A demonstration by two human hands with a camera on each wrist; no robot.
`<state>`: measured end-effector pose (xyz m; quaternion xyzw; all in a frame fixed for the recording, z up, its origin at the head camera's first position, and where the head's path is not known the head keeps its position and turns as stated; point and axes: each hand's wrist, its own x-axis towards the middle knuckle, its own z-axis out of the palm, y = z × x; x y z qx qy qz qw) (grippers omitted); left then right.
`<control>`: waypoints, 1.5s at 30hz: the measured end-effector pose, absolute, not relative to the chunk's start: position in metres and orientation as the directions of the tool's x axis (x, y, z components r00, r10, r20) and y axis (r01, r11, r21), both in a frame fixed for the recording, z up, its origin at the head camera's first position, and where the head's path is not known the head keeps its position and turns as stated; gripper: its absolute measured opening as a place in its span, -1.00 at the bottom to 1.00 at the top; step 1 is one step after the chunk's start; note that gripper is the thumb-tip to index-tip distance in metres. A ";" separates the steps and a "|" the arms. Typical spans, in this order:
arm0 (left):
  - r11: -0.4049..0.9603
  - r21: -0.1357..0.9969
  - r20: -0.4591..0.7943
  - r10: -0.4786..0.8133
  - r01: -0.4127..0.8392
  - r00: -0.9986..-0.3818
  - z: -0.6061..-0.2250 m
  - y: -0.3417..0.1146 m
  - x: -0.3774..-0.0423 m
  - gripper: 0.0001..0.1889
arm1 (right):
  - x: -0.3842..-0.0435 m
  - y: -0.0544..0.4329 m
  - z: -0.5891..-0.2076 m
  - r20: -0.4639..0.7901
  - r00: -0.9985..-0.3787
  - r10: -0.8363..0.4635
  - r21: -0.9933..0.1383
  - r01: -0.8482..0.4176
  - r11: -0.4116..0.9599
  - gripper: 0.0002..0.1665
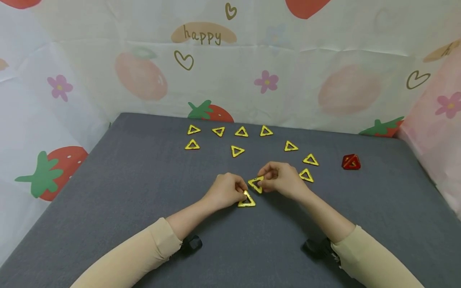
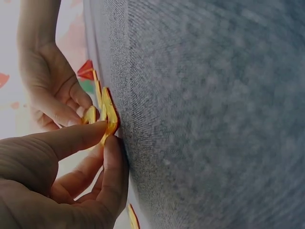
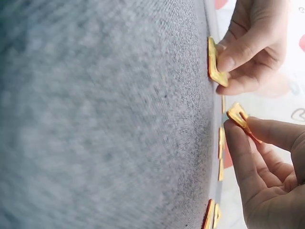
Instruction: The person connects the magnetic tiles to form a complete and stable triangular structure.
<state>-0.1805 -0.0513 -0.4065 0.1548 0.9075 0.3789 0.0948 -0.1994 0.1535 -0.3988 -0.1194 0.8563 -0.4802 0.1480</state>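
Two yellow triangular frames are in hand near the middle of the grey table. My left hand (image 1: 226,191) pinches one triangle (image 1: 246,204) by its upper left side, low at the cloth. In the left wrist view the thumb and fingers close on that triangle (image 2: 110,114), which shows a reddish edge. Just above and to the right, my right hand (image 1: 282,180) pinches the other triangle (image 1: 253,183) by its right side, tilted. The right wrist view has this triangle (image 3: 237,114) between thumb and fingertips, raised off the cloth. The two triangles sit close together, corner towards corner.
Several more yellow triangles lie flat across the back of the table (image 1: 144,168), among them one (image 1: 237,151) beyond the hands and one (image 1: 306,175) beside the right hand. A red pyramid-like piece (image 1: 351,162) stands at the right. A printed curtain (image 1: 223,88) hangs behind.
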 end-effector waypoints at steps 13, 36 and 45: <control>0.685 0.693 -0.034 0.344 0.226 -0.938 -0.410 -0.051 -0.181 -0.90 | -0.195 0.151 -0.404 -0.175 -0.915 -0.365 -0.849 -0.047 0.526 -0.83; 0.701 0.683 -0.062 0.338 0.207 -0.939 -0.408 -0.050 -0.180 -0.86 | -0.190 0.144 -0.405 -0.141 -0.909 -0.391 -0.804 -0.125 0.581 -0.92; 0.693 0.693 -0.077 0.344 0.197 -0.936 -0.407 -0.050 -0.180 -0.87 | -0.192 0.145 -0.405 -0.151 -0.884 -0.442 -0.833 -0.127 0.539 -0.80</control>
